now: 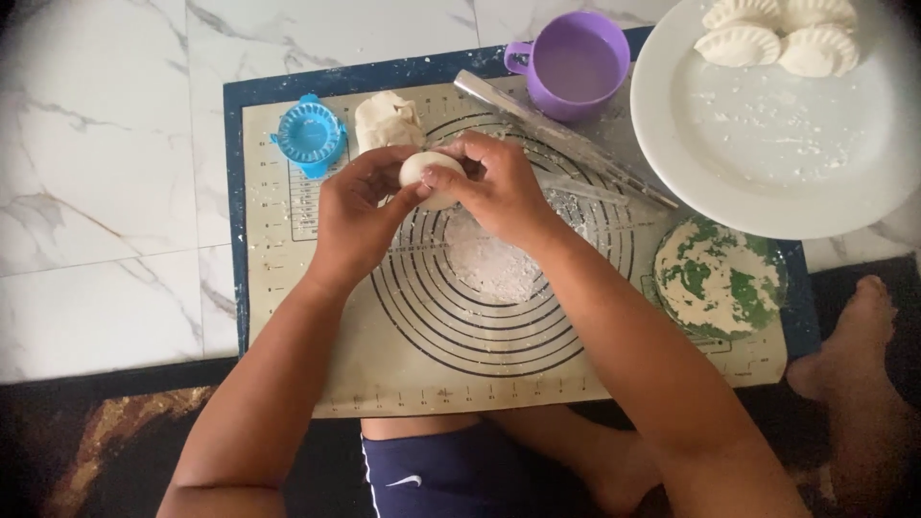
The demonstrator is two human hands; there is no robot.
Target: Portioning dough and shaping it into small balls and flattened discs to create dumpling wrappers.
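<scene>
White marble floor tiles [106,144] with grey veining carry a beige silicone pastry mat [422,355] edged in dark blue and printed with concentric rings and ruler marks. Over the upper middle of that mat, both hands meet around a small ball of dough [429,173]. The left hand [357,223] cups the ball from the left side, its fingers curled and its thumb lying against the dough's lower edge. The right hand [499,189] closes on it from the right, thumb and fingertips pinching the ball's near side, so the dough is held in the air between the two hands, just above the mat. A patch of loose flour [494,264] lies on the rings directly below the right wrist.

Just behind the hands sits a larger lump of dough [387,120], and left of it a blue dumpling press [309,134] lies open on the mat. A clear rolling pin [566,144] runs diagonally from the mat's top toward the right. A purple cup [574,65] stands at the top edge. A big white plate [777,144] at the upper right holds several crimped dumplings [779,38]. A green bowl [720,278] coated with flour sits at the mat's right edge. The person's bare foot [859,336] rests to the right on a dark rug.
</scene>
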